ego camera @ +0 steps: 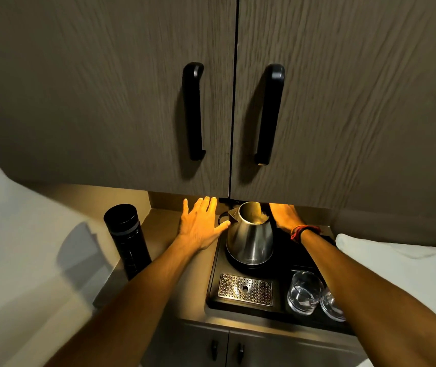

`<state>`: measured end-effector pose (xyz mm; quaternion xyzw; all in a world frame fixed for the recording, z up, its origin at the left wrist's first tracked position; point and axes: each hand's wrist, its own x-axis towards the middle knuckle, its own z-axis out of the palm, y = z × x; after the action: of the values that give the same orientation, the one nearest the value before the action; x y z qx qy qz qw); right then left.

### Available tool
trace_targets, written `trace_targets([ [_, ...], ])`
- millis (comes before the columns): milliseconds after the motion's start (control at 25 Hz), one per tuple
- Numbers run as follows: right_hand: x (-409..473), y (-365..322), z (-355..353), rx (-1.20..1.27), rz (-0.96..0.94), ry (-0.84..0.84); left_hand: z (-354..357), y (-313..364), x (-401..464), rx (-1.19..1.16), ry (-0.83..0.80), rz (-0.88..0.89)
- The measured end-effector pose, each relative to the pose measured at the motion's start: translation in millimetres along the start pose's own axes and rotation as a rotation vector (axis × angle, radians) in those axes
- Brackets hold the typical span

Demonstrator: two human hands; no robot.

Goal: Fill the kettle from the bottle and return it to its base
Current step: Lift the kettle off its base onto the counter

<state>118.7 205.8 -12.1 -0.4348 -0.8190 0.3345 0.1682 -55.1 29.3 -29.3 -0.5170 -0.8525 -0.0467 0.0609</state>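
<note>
A steel kettle (250, 235) stands on its round black base (234, 262) on a black tray (213, 295), its top showing open, spout to the left. A black bottle (128, 239), cap on, stands upright on the counter to the left. My left hand (201, 223) hovers flat with fingers spread just left of the kettle's spout, thumb near it. My right hand (284, 215) reaches behind the kettle at its black handle; the fingers are partly hidden by the kettle and the cupboard's edge, so the grip is unclear.
Two upper cupboard doors with black handles (194, 109) hang low over the counter. A perforated metal drip grate (246, 288) and two clear glasses (304, 291) sit at the tray's front. White bedding (396, 263) lies to the right. Lower cabinet doors are below.
</note>
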Motion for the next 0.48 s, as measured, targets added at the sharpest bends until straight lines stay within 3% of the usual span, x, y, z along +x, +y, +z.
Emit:
trace_targets([
  [200,3.3,22.2,-1.3,0.187,0.149,0.051,-1.3,-10.8,1.1,0.013,0.023,0.003],
  [480,5.2,17.7,0.2,0.239,0.124,0.099,-25.3,-25.1,-2.6,-0.014,0.077,-0.024],
])
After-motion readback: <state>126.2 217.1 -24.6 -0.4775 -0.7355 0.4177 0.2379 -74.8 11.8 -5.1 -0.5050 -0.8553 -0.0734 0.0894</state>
